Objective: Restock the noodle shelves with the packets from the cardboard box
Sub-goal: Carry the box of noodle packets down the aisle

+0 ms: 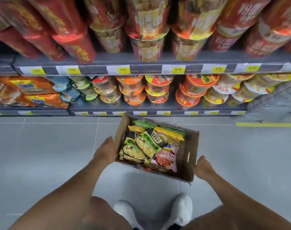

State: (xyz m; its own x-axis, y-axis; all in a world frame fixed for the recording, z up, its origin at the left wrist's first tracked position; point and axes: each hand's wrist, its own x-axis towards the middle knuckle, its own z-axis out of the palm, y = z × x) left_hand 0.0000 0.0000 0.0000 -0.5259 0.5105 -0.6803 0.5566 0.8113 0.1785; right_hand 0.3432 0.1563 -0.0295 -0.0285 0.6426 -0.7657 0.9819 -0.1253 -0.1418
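Squarely between the two hands sits the cardboard box (190, 151), open at the top and tilted, over the grey tiled floor (42, 155) just in front of the shelves. Whether it rests on the tiles or hangs above them I cannot tell. Noodle packets (148, 145) lie heaped inside it, mostly green and yellow, with a pink packet (166, 158) at the near side.

The left hand (106, 150) lies flat against the box's left outer wall, its fingers straight as far as they show. The right hand (202, 166) meets the near right corner. Its thumb points up beside the wall and its fingers are hidden behind the cardboard, so its grip cannot be told.

Beyond the box, the lower shelf (158, 112) carries stacked noodle cups (133, 90) and, at the left, orange packets (30, 90). The upper shelf (141, 63) holds taller red and yellow tubs above yellow price labels (123, 69). White shoes (181, 211) stand on the floor below the box.
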